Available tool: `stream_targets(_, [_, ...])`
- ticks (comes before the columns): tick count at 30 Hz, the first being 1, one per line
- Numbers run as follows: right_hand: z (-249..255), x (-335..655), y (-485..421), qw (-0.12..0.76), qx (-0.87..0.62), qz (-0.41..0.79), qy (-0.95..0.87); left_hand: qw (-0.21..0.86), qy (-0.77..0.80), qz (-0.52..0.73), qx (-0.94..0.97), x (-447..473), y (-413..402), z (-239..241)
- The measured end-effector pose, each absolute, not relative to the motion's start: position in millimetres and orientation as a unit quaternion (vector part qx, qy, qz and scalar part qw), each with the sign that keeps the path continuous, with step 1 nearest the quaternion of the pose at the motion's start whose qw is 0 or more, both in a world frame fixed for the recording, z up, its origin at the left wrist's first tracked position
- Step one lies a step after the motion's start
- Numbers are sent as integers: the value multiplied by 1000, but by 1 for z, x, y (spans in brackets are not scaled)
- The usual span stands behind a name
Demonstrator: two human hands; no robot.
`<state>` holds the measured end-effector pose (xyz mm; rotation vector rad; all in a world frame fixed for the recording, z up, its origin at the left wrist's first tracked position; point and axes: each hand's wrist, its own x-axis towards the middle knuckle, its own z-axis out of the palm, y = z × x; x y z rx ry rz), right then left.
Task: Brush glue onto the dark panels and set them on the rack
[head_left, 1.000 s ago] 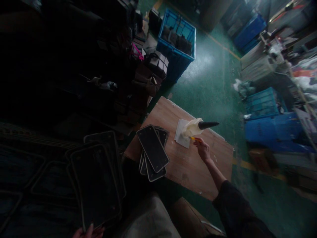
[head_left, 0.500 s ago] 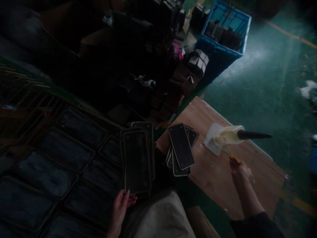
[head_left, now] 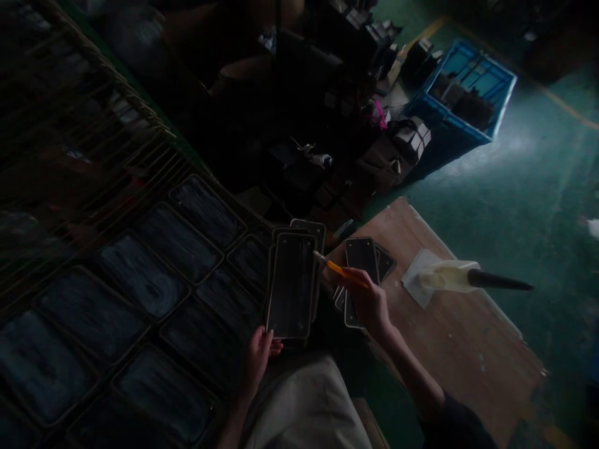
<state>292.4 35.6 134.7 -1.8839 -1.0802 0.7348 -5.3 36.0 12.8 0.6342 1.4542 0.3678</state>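
Observation:
My left hand grips the near end of a small stack of dark rectangular panels with pale edges, held upright over my lap. My right hand is closed on a thin orange brush, whose pale tip touches the upper right edge of the top panel. A second pile of the same panels lies on the wooden board, partly hidden behind my right hand. A cream glue bottle with a black nozzle lies on a white cloth on the board.
Several dark panels lie spread in rows on a rack at the left. A blue crate with dark parts stands on the green floor at the upper right. Dark clutter and boxes fill the middle back.
My right hand has moved left from the glue bottle with the brush to the panel held by my left hand. The view has swung left.

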Motion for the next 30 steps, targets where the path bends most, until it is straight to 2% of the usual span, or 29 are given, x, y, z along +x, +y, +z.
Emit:
stream_targets(4, [133, 287, 79, 266, -693, 205, -638, 694, 639, 181, 279, -8, 36, 10])
stream_targets(8, [124, 283, 95, 197, -678, 161, -690, 704, 624, 185, 284, -9, 37, 12])
stream_targets(17, [123, 215, 7, 123, -633, 288, -708, 714, 611, 175, 295, -13, 40, 13])
stream_targets(21, [134, 188, -22, 121, -622, 368, -681, 727, 598, 181, 285, -16, 40, 10])
stream_targets(26, [128, 208, 14, 159, -631, 482, -586, 724, 604, 181, 281, -17, 40, 8])
stream_targets(28, [121, 228, 43, 187, -635, 481, -575, 721, 607, 175, 286, -17, 40, 8])
stream_targets(30, [116, 248, 71, 222, -658, 419, -586, 717, 611, 178, 285, -16, 39, 7])
